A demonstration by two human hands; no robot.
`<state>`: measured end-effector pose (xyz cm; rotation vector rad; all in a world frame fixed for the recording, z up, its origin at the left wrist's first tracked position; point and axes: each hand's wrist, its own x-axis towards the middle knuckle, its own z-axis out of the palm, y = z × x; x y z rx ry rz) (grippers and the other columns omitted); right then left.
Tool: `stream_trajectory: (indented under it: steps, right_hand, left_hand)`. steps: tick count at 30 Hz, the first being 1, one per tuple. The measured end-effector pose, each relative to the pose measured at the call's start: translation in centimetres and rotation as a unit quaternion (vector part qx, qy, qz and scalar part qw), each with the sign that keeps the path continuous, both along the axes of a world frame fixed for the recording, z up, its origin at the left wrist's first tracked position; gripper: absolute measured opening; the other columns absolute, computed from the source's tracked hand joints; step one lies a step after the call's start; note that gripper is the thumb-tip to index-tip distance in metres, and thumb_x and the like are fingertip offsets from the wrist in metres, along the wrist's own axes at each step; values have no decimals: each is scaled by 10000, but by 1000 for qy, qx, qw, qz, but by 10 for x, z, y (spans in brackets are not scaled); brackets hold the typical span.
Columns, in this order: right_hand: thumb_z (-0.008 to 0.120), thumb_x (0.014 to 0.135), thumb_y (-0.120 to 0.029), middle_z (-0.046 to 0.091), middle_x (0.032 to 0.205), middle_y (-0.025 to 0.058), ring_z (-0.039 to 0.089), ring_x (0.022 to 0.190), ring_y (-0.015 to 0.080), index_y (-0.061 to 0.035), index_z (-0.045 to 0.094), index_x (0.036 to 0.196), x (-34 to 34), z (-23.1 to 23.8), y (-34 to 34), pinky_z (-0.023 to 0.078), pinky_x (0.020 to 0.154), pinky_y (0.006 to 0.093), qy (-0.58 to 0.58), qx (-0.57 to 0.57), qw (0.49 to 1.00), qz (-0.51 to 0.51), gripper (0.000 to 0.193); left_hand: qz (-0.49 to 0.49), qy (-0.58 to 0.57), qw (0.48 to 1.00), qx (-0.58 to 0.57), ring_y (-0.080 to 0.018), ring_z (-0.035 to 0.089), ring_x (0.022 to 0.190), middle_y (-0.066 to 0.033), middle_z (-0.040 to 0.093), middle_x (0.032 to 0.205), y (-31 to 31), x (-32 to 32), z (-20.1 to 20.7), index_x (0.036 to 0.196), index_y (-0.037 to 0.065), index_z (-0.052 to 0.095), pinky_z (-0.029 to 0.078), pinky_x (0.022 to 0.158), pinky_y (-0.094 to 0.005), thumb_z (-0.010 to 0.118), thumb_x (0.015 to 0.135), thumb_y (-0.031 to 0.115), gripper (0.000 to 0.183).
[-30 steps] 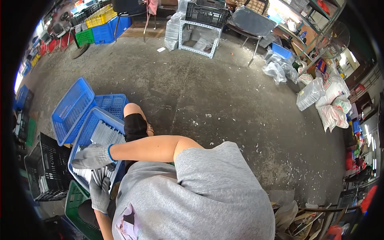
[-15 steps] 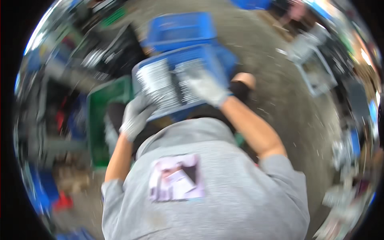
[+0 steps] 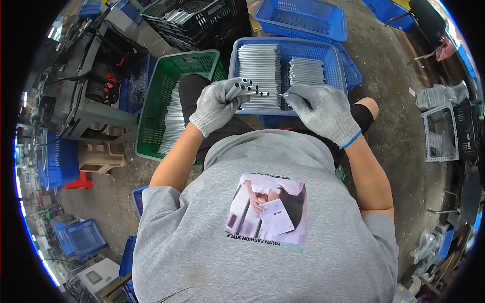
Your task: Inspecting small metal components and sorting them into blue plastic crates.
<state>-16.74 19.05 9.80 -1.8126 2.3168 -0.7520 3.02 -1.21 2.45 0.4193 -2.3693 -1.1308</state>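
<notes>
Above frame center, the left hand (image 3: 214, 105) grips several metal tubes (image 3: 249, 88); the right hand (image 3: 323, 108) pinches a small, indistinct piece (image 3: 286, 94).

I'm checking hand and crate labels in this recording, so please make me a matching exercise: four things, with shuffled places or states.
Things:
1. Left gloved hand
2. Stacked black crates
3. Right gloved hand
4. Green plastic crate

Places or states:
a. Beside the person's left leg, with tubes lying in it
b. Gripping a bundle of metal tubes
c. At the near right part of the blue basket
d. Beyond the green crate

Pairs: 1-b, 2-d, 3-c, 4-a
</notes>
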Motion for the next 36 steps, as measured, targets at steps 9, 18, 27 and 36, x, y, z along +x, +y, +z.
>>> stream_trajectory:
  steps: [9, 18, 27, 36]
  right_hand:
    - [670, 930, -245, 766, 787, 57, 670, 589, 232, -119, 783, 909, 2, -10, -3, 490, 552, 347, 78, 2, 996, 32, 170]
    - [641, 948, -288, 764, 778, 59, 678, 595, 249, -129, 779, 895, 8, -7, -3, 499, 550, 359, 86, 53, 994, 42, 217]
    - [632, 951, -314, 767, 788, 67, 690, 626, 274, -128, 789, 914, 10, -9, -6, 521, 592, 372, 68, 88, 994, 19, 246]
    - [632, 953, -318, 771, 809, 87, 704, 676, 292, -108, 794, 930, 5, -8, -13, 539, 649, 391, 4, 129, 992, 6, 266]
  left_hand:
    - [-1, -6, 988, -153, -195, 629, 688, -39, 736, 851, 17, 2, 17, 994, 59, 740, 506, 680, -315, 760, 814, -28, 200]
    - [23, 39, 974, -223, -232, 641, 683, -34, 725, 800, 25, -2, 24, 982, 89, 755, 501, 773, -330, 766, 705, -2, 292]
    - [24, 51, 968, -245, -229, 655, 692, -32, 722, 780, 23, -3, 25, 978, 92, 759, 500, 797, -335, 747, 695, -4, 299]
    - [22, 48, 968, -246, -226, 664, 696, -29, 730, 789, 20, -4, 20, 977, 87, 757, 504, 809, -332, 747, 699, -2, 293]
